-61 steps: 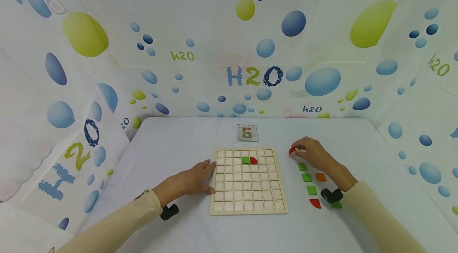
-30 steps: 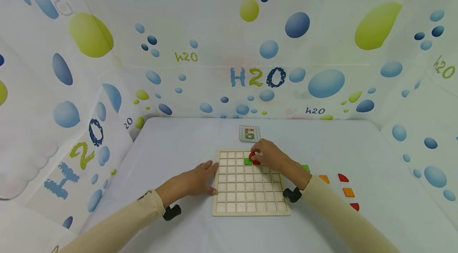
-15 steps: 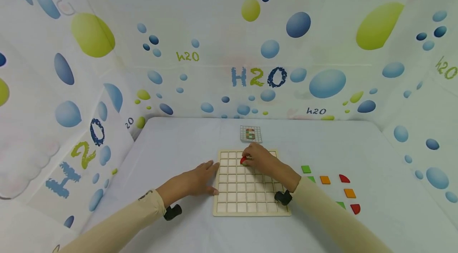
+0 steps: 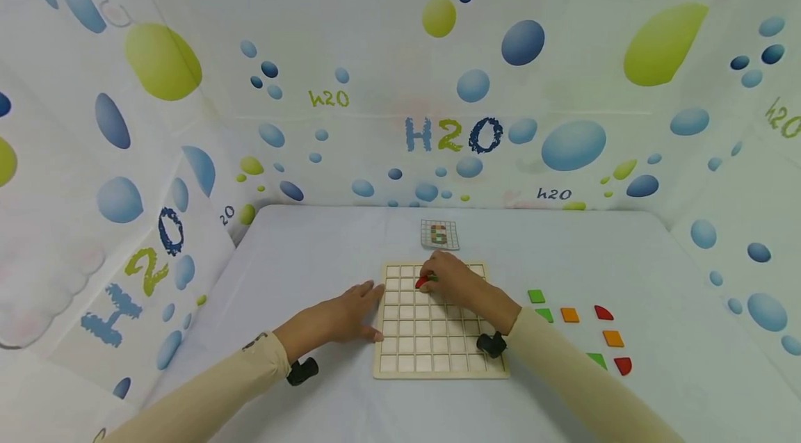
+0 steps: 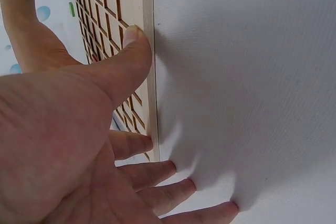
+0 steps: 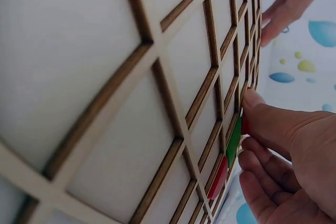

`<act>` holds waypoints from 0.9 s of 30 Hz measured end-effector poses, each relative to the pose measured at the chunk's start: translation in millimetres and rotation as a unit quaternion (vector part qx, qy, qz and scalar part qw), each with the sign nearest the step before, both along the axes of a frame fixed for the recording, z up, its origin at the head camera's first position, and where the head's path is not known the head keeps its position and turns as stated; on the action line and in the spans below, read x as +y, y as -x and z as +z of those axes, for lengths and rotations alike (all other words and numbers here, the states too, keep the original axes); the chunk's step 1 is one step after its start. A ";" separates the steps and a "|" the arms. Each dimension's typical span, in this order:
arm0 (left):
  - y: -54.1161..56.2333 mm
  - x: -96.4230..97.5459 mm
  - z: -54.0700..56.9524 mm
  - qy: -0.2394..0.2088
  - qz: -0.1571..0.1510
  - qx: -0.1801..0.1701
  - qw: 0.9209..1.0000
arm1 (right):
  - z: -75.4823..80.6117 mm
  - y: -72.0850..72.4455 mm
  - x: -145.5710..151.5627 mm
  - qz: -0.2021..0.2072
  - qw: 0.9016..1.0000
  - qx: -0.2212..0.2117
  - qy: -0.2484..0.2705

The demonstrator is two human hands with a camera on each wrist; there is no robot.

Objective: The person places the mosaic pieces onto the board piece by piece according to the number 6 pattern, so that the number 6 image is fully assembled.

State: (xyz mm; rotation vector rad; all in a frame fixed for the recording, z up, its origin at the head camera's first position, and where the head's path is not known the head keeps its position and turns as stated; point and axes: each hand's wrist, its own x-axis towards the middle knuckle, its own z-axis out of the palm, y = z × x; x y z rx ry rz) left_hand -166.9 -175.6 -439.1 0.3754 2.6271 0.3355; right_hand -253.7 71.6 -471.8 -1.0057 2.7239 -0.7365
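My right hand [image 4: 453, 281] pinches a red quarter-circle tile [image 4: 420, 284] at the second row of the wooden grid board [image 4: 407, 346]. In the right wrist view, the thumb and fingers close on this tile right beside a green square tile [image 6: 233, 142]. Past the green one, another red quarter-circle tile [image 6: 217, 180] sits in its cell. My left hand [image 4: 343, 315] rests at the board's left edge with its fingers spread. The left wrist view has its thumb on the wooden frame [image 5: 147, 66] and the other fingertips at the edge or on the white cloth.
A small pattern card [image 4: 440, 235] lies behind the board. To the right are loose tiles: green squares [image 4: 536, 296], orange squares [image 4: 569, 316] and red quarter-circles [image 4: 603, 313]. A patterned curtain [image 4: 350, 151] rises behind the white table [image 4: 300, 241].
My right hand picked up a red quarter-circle tile from the right of the table and carried it left to the board, just left of the green square. The left hand stayed at the board's edge.
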 end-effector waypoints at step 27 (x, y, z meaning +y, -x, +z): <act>-0.1 -0.9 -0.6 -0.002 -0.001 0.001 1.000 | 6.0 -3.5 17.0 0.008 1.000 0.009 0.012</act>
